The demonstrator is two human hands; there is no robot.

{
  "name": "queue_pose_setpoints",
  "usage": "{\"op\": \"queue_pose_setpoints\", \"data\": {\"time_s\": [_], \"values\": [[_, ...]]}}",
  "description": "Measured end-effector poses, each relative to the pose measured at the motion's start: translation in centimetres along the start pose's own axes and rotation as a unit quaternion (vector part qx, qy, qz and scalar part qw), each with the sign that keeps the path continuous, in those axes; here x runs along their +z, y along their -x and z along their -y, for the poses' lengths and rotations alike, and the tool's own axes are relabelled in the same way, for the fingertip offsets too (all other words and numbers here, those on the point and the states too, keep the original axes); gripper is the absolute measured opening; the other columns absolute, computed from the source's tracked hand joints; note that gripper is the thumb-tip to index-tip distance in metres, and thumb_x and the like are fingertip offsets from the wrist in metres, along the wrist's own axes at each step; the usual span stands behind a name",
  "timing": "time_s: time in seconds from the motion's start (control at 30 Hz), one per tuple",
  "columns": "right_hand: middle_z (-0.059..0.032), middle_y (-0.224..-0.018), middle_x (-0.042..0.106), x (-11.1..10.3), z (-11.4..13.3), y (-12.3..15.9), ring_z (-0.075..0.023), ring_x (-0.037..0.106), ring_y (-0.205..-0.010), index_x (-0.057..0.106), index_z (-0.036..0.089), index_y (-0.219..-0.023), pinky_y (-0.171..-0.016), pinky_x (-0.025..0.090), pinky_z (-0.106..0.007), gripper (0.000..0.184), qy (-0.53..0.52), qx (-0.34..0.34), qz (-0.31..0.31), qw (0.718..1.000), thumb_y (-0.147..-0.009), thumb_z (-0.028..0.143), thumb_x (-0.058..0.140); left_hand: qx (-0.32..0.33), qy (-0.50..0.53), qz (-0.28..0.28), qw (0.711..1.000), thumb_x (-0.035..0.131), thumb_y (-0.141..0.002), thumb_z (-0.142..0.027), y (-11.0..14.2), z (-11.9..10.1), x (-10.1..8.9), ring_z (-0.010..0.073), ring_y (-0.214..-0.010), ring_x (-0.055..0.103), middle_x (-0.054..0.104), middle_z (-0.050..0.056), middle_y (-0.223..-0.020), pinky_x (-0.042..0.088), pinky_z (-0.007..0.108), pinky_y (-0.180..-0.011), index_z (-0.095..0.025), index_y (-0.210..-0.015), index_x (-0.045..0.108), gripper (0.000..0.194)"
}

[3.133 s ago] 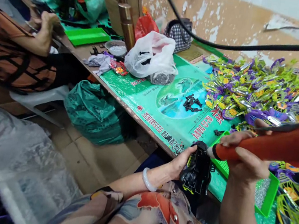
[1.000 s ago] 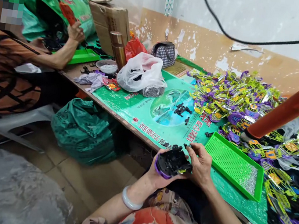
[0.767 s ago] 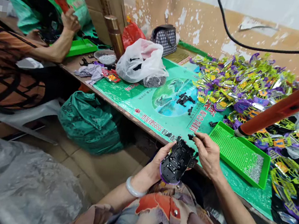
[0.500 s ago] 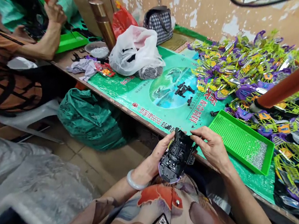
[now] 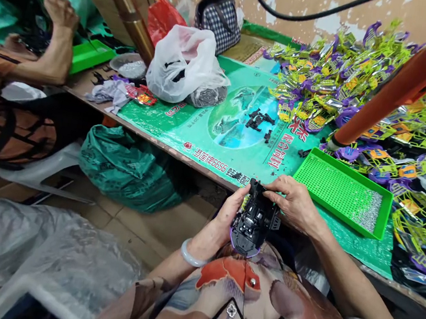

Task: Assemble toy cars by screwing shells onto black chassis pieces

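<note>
A black toy car chassis (image 5: 253, 223) with a purple rim is held underside up just in front of the table edge. My left hand (image 5: 228, 217) grips its left side. My right hand (image 5: 290, 202) has its fingers curled over the chassis's upper right end, pressing on it; whether a small part lies under the fingertips is hidden. An orange electric screwdriver (image 5: 392, 95) hangs free on its cable above the table, tip down near the green screw tray (image 5: 345, 191).
Several small black parts (image 5: 258, 121) lie on the green printed sheet (image 5: 209, 132). A heap of purple and yellow toy pieces (image 5: 351, 78) fills the right. A white plastic bag (image 5: 188, 69) stands behind. A co-worker's arm (image 5: 57, 42) is at far left. A green sack (image 5: 132, 169) lies on the floor.
The screwdriver left my right hand and now hangs free. My right hand picked up a small black part and brought it onto the chassis, which my left hand turned underside up.
</note>
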State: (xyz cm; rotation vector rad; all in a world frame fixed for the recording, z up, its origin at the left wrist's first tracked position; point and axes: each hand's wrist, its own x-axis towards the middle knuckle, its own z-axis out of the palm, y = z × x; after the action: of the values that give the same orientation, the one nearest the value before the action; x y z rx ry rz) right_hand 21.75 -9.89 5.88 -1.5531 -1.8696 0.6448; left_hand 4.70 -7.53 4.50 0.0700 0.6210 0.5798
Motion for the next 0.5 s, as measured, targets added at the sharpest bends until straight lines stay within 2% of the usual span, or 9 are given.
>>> {"op": "queue_pose_setpoints", "data": {"time_s": [0.13, 0.3, 0.4, 0.5], "values": [[-0.0045, -0.081, 0.065, 0.2, -0.2, -0.1, -0.0196, 0.056, -0.083, 0.075, 0.022, -0.094, -0.077, 0.042, -0.033, 0.014, 0.021, 0.011, 0.018, 1.0, -0.088, 0.028, 0.064, 0.015, -0.011, -0.014, 1.0, 0.052, -0.093, -0.029, -0.3, 0.2, -0.2, 0.023, -0.084, 0.073, 0.076, 0.008, -0.09, 0.055, 0.035, -0.089, -0.01, -0.113, 0.068, 0.032], [-0.0033, -0.079, 0.065, 0.5, -0.4, -0.2, -0.0192, 0.057, -0.081, 0.075, 0.023, -0.089, -0.075, 0.041, -0.032, 0.01, 0.026, 0.045, 0.029, 0.998, -0.084, 0.026, 0.067, 0.0, -0.019, 0.002, 1.0, 0.057, -0.09, -0.031, -0.4, 0.3, -0.8, 0.0225, -0.083, 0.073, 0.076, 0.007, -0.091, 0.055, 0.035, -0.088, -0.011, -0.115, 0.068, 0.033], [-0.0011, -0.079, 0.063, 0.6, -0.6, -0.3, -0.0171, 0.058, -0.079, 0.072, 0.021, -0.081, -0.074, 0.043, -0.031, 0.008, -0.082, 0.088, 0.027, 0.992, -0.078, 0.028, 0.07, -0.009, -0.024, 0.013, 1.0, 0.058, -0.09, -0.034, -0.6, 0.5, -1.1, 0.0238, -0.086, 0.072, 0.076, 0.008, -0.091, 0.054, 0.035, -0.088, -0.012, -0.112, 0.07, 0.033], [-0.0008, -0.084, 0.063, 0.5, -0.6, -0.5, -0.0158, 0.058, -0.077, 0.069, 0.018, -0.087, -0.069, 0.046, -0.029, 0.027, -0.191, 0.161, 0.004, 0.968, -0.065, 0.031, 0.078, 0.001, -0.041, 0.026, 0.999, 0.06, -0.09, -0.036, -0.7, 0.7, -1.3, 0.0252, -0.088, 0.072, 0.075, 0.008, -0.089, 0.054, 0.037, -0.088, -0.012, -0.11, 0.071, 0.033]]}}
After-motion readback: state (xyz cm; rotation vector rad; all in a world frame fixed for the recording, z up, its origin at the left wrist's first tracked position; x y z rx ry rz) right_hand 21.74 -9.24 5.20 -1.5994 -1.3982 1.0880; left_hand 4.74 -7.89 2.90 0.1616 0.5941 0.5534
